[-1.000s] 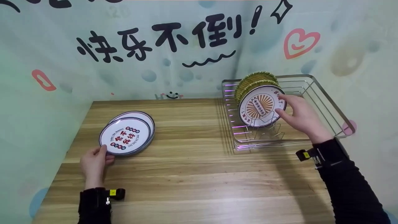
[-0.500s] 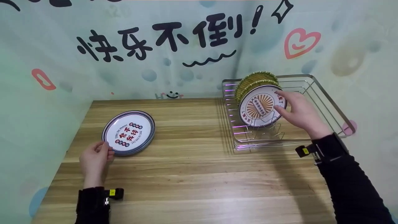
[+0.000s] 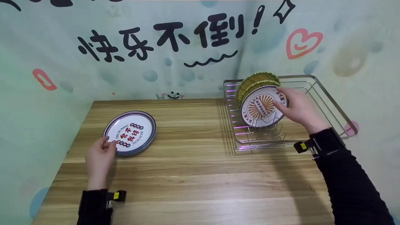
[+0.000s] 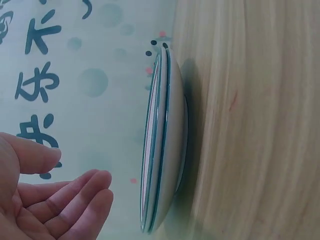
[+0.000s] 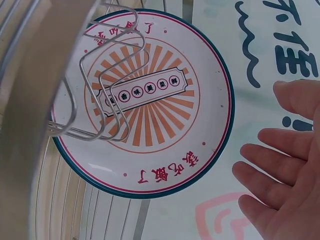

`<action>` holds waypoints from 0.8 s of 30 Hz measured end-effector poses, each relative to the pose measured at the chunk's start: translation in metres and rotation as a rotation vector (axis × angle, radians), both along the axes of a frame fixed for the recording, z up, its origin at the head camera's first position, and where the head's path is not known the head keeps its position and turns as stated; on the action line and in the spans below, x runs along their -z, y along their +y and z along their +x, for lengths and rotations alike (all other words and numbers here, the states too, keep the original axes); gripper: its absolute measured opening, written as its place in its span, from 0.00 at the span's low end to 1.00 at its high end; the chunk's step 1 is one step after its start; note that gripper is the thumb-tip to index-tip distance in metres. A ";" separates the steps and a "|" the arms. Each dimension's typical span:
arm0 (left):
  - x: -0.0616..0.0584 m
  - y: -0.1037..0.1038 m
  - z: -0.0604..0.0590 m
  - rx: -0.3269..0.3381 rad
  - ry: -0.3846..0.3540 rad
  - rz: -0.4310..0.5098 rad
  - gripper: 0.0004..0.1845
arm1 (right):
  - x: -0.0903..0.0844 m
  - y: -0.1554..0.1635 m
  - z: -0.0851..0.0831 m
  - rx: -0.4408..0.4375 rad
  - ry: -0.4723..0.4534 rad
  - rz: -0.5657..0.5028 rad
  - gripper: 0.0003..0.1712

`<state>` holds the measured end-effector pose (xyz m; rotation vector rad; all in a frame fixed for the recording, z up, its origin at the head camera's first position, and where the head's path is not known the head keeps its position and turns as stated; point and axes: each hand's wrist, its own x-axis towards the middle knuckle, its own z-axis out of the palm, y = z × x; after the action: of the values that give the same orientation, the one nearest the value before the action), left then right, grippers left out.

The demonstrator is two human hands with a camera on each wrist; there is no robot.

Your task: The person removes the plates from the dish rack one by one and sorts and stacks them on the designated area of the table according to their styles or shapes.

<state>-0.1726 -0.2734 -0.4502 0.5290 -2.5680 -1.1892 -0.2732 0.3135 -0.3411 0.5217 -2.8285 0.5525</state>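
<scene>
On the left of the table lies a stack of white plates [image 3: 125, 125] with blue rims and red lettering. My left hand [image 3: 100, 157] is at its near left edge; the left wrist view shows loosely bent fingers [image 4: 75, 200] apart from the plates' rims [image 4: 165, 140]. At the right, a white plate [image 3: 250, 117] with an orange sunburst stands upright in a wire dish rack [image 3: 336, 105]. My right hand [image 3: 301, 107] is beside that plate's right edge, holding nothing. In the right wrist view its fingers [image 5: 272, 175] are extended, with a gap to the plate [image 5: 217, 120].
Two round woven trays [image 3: 257, 76] with green edges lean behind the sunburst plate in the rack. A printed cloth backdrop [image 3: 175, 75] rises behind the wooden table [image 3: 193, 175], and another cloth side [image 3: 40, 125] borders its left.
The top plate, pinched by my left hand and off-centre earlier, now lies nested on the stack. My left hand has let go of it. The right hand has shifted slightly left.
</scene>
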 end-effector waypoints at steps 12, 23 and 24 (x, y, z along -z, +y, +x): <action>-0.002 0.021 0.006 0.121 0.092 -0.149 0.25 | 0.002 0.001 -0.012 -0.013 0.066 -0.018 0.28; 0.000 0.037 0.008 0.279 0.164 -0.287 0.28 | 0.001 0.001 -0.019 0.031 0.024 0.037 0.29; 0.000 0.038 0.009 0.290 0.162 -0.295 0.29 | 0.000 0.001 -0.019 0.030 0.016 0.043 0.30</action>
<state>-0.1639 -0.2351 -0.4503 -0.0040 -2.6704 -0.8644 -0.2926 0.3144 -0.3414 0.4884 -2.8340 0.4812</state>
